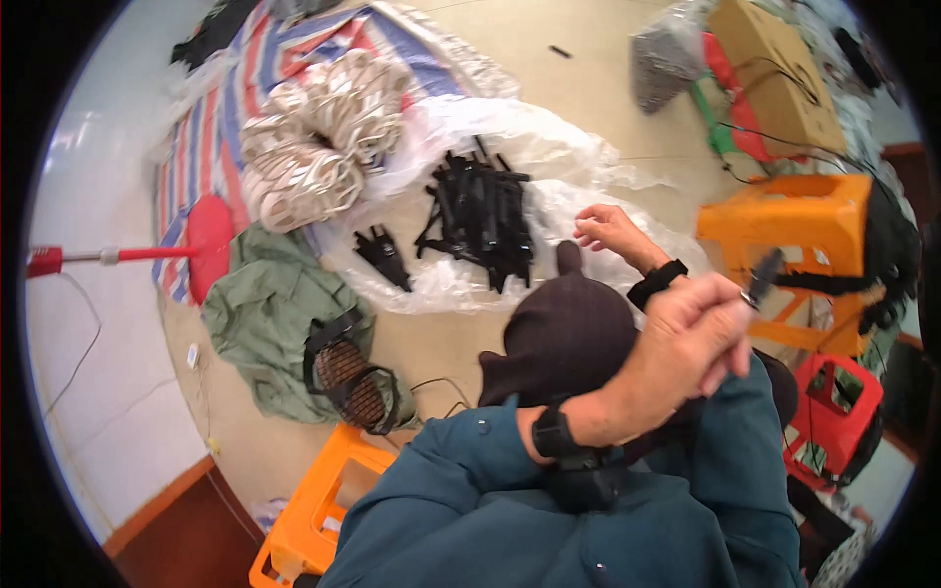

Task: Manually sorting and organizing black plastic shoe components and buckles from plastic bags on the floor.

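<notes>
My left hand (pixel 681 343) reaches across my body to the right, its fingers closed on a short dark strap-like piece (pixel 765 276) that is blurred. Behind it, my right hand (pixel 616 235) extends over clear plastic sheeting (pixel 578 147), fingers apart and slightly curled, with nothing seen in them. To the left of that hand lies a heap of black strap-like pieces (pixel 480 216) on the plastic. A smaller bunch of black strips (pixel 382 257) rests beside the heap. Both wrists wear black bands, and my left hand and forearm hide part of my right arm.
Bundled whitish straps (pixel 328 127) lie on a striped sheet (pixel 270 59) at the far left. Nearby are a green cloth (pixel 270 314), a red disc-based stand (pixel 208 250), and an orange stool (pixel 314 510). Rightward stand another orange stool (pixel 774 211), a red stool (pixel 833 412) and a cardboard box (pixel 774 73).
</notes>
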The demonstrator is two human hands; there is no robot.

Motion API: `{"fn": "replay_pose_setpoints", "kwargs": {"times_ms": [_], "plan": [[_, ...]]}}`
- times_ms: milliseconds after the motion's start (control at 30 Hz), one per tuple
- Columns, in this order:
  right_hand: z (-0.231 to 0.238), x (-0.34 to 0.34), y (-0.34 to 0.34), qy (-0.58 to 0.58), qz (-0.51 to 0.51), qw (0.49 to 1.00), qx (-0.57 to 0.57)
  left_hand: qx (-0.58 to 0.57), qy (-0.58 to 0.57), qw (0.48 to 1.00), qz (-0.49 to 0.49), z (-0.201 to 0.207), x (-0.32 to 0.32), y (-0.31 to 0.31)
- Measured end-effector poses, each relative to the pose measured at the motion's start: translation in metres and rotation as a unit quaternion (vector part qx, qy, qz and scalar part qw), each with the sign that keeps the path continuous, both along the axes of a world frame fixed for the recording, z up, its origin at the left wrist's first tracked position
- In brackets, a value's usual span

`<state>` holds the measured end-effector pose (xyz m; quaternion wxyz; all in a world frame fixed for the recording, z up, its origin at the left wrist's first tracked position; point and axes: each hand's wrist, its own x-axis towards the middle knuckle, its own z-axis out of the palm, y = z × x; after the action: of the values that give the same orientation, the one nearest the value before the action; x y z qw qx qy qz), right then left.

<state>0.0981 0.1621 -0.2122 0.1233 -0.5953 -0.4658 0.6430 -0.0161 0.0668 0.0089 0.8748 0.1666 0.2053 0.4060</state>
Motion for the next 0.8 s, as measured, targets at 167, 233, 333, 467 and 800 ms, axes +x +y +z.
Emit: {"fn": "replay_pose_setpoints", "kwargs": {"times_ms": [167,233,333,467,800], "plan": [[0.059,0.029,-0.019,0.087,-0.006,0.990,0.110,-0.027,0.023,0.999,0.039,-0.005,0.004,-0.003],[0.089,0.045,-0.033,0.114,-0.022,0.980,0.164,0.001,0.012,0.999,0.036,-0.013,0.012,-0.005],[0.135,0.061,-0.062,0.115,-0.050,0.965,0.230,0.028,0.067,0.997,0.026,-0.016,0.021,-0.010],[0.168,0.090,-0.104,0.144,-0.077,0.966,0.202,0.061,0.074,0.995,-0.004,-0.019,0.035,-0.020],[0.209,0.125,-0.199,0.257,-0.278,0.897,0.229,0.225,0.241,0.942,-0.066,-0.023,0.067,-0.066]]}}
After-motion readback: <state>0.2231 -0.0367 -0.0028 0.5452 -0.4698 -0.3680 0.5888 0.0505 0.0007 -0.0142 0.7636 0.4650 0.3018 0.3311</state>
